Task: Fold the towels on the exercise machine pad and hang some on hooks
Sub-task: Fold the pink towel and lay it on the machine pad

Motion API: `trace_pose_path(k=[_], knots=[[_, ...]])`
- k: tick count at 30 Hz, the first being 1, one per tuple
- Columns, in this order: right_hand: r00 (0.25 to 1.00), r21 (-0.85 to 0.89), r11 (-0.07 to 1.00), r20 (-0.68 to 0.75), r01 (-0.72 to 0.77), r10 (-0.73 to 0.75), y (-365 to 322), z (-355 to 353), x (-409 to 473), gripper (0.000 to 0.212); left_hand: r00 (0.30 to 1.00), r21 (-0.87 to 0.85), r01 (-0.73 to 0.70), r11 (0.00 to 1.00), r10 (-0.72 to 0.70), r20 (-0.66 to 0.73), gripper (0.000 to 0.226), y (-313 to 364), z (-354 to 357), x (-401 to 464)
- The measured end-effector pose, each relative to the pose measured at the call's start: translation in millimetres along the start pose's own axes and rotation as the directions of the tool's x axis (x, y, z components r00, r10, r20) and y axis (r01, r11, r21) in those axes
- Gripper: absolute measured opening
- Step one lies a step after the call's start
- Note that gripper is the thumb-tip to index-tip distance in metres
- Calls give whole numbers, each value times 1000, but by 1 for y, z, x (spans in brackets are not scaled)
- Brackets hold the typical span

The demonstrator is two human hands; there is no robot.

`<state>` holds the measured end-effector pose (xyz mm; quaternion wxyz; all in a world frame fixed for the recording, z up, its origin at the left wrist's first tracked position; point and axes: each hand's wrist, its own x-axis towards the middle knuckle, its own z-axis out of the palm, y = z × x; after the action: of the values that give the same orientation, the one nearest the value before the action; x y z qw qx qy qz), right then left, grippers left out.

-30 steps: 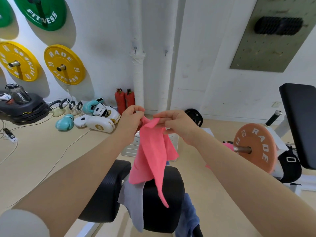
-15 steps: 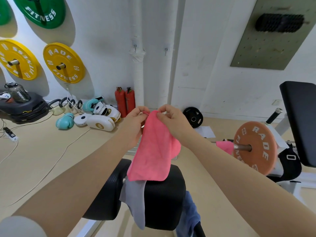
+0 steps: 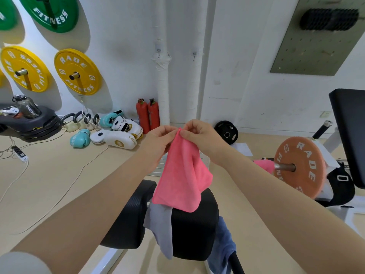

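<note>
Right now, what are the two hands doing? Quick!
Left hand: closed, pinching the top corner of the pink towel.
Right hand: closed, pinching the same top corner.

Fuzzy matt pink towel (image 3: 182,175) of soft cloth above a black pad (image 3: 194,230) with woven-textured, faintly sheened vinyl; smooth grey towel (image 3: 162,230); glossy yellow plates (image 3: 77,72) on metal pegs.

A pink towel (image 3: 182,175) hangs folded in the air, its top corners together, above the black machine pad (image 3: 189,230). A grey towel (image 3: 161,226) drapes over the pad's near side; a blue towel (image 3: 223,248) hangs at its right. Two small hooks (image 3: 158,53) sit on the far wall.
</note>
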<state>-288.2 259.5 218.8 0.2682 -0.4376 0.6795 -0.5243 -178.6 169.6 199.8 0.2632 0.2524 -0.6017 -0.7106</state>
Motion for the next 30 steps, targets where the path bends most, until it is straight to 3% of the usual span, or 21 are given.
trace_pose_path(k=[2, 6, 12, 17, 20, 22, 26, 30], knots=[[999, 27, 999, 46, -25, 23, -2, -4, 0, 21, 999, 77, -37, 996, 34, 32, 10, 0, -2, -2], [988, 117, 988, 133, -97, 81, -3, -8, 1, 19, 996, 56, -71, 996, 68, 56, 12, 0, 0, -6], [948, 48, 973, 241, -224, 207, -7, -7, 0, 21, 987, 125, -157, 980, 150, 62, 17, -4, -4, -11], [982, -15, 990, 125, -139, 140, -11, -1, 0, 24, 988, 22, -149, 989, 148, 49, 15, -3, -9, -14], [1000, -22, 1000, -20, -19, 19, -9, 10, 2, 25, 992, -69, -109, 992, 113, 55, 17, 0, -14, -15], [994, -94, 991, -46, 92, -97, -8, 18, 2, 26, 992, -43, -109, 993, 112, 60, 12, 3, -20, -15], [979, -148, 973, 130, 177, -158, -18, 22, 4, 25, 989, 124, -119, 985, 107, 105, 14, 12, -41, -14], [960, 50, 998, 281, -39, 24, -23, 27, 6, 12, 985, 83, -107, 991, 94, 147, 15, 29, -58, -14]])
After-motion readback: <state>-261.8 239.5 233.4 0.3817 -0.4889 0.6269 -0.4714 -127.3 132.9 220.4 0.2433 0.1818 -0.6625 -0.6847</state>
